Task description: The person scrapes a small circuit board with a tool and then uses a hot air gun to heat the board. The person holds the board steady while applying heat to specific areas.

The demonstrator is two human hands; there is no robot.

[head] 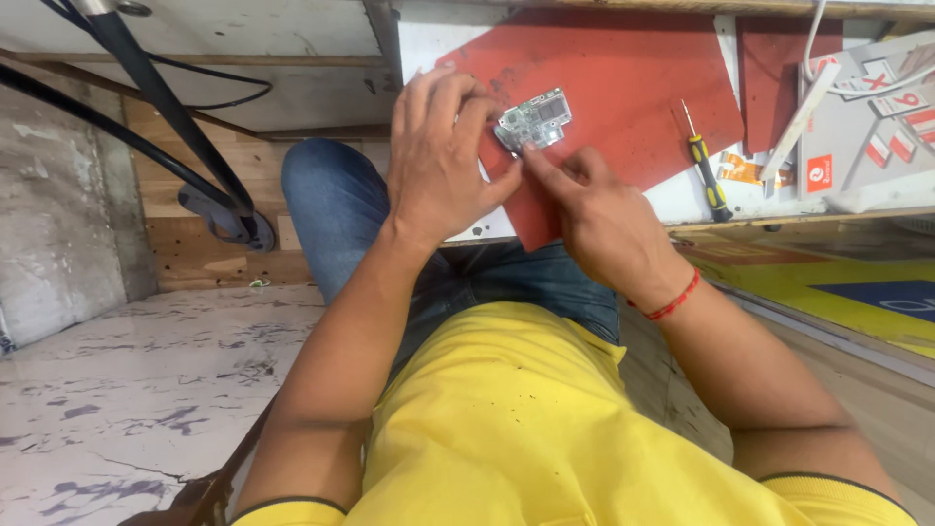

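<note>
A small circuit board [534, 120], pale grey-green with metal shields on its face, is held just above the red mat [623, 88] that covers the near edge of the surface [672, 200]. Its long axis runs from lower left to upper right in the view, roughly along the surface's near edge. The left hand [438, 161] pinches the board's lower-left end between thumb and fingertips, fingers curled down over it from above, wrist bent and forearm coming up from the lap. The right hand [599, 209] lies just beside and below the board, its index finger stretched out so the tip touches the board's lower edge; its other fingers are folded loosely and grasp nothing that shows. Both hands meet at the board, the left carrying it, the right only pressing or probing.

Further right on the mat's edge lies a screwdriver [709, 170] with a black and yellow handle, its tip pointing away from the person, well apart from the hands. Beyond it, near the surface's right corner, sits a grey box [857, 166] with red stickers, and a white cable [813, 44] runs over it.
</note>
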